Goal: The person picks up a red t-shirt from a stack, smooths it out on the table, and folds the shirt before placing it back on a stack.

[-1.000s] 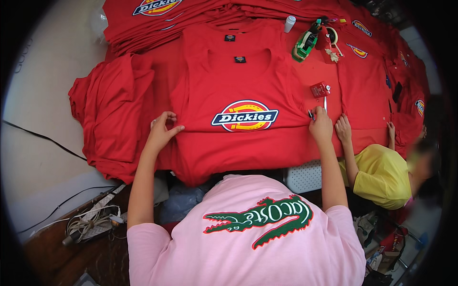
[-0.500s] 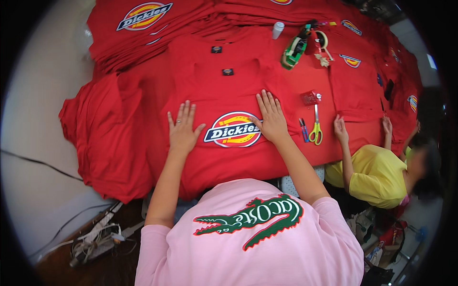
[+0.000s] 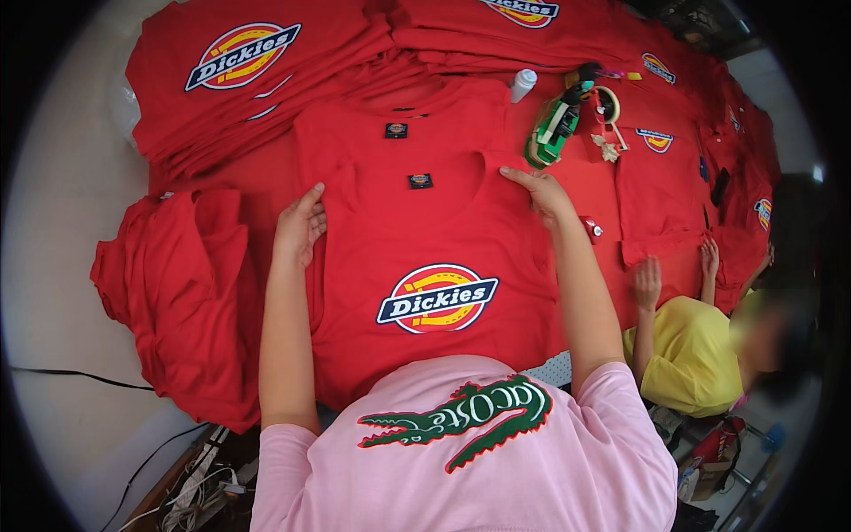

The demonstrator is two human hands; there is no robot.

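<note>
A red T-shirt [image 3: 434, 230] lies spread in front of me, with a round logo patch on its chest and a small dark label inside the wide neckline. At its left shoulder edge my left hand [image 3: 303, 223] is closed, thumb on top and fingers curled at the cloth. My right hand [image 3: 542, 195] pinches the right shoulder beside the neckline, its fingers partly tucked behind the fabric. Under the top of this shirt lies another red shirt [image 3: 483, 102], with its own neck label showing.
Stacked red shirts [image 3: 239, 115] lie at the far left, and a crumpled red heap [image 3: 182, 293] is nearer. A white bottle [image 3: 523, 84], green tape dispenser [image 3: 551, 137] and tape roll [image 3: 608, 105] stand far right. A co-worker in a yellow top [image 3: 691, 355] handles a red shirt [image 3: 656, 195].
Both hands went from lying flat on the shirt's chest to holding its shoulder edges. The scissors and pen-like tools are now out of sight around my right arm.
</note>
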